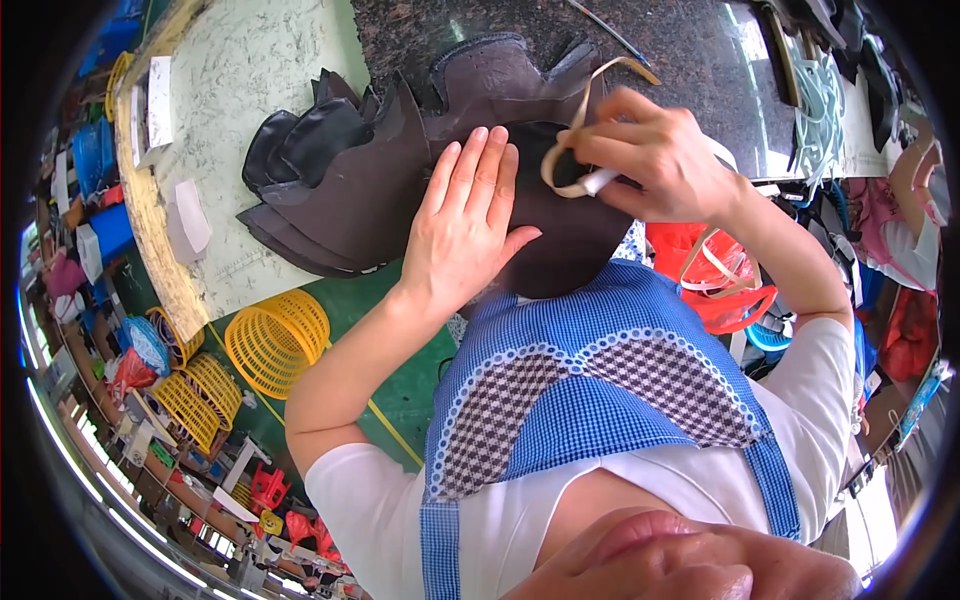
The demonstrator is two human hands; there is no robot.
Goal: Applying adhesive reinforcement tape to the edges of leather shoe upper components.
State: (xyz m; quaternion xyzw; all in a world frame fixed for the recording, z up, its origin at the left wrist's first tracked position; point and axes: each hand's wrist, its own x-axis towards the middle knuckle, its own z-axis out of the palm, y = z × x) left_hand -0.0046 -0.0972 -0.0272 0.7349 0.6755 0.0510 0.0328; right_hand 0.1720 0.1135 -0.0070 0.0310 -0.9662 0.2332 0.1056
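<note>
My left hand [468, 218] lies flat on dark brown-black pieces [355, 215] that look like cut leather or fabric. Its fingers are stretched out and close together. To its right, my right hand [655, 155] is closed in a pinch on a narrow beige strip [555, 165], which loops down over a black piece [560, 240] near my apron. Something small and white [598, 181] shows under the fingers; its kind cannot be made out. More dark pieces with curved edges [485, 70] overlap beyond my left hand, and shiny black ones [305, 145] rest at the left.
A thin stick-like tool [615, 40] lies on the speckled dark tabletop [690, 70]. Pale green strips [820, 110] hang at the right. A red plastic bag [735, 300] with beige strips sits below the table edge. Yellow baskets [275, 340] stand on the green floor at left.
</note>
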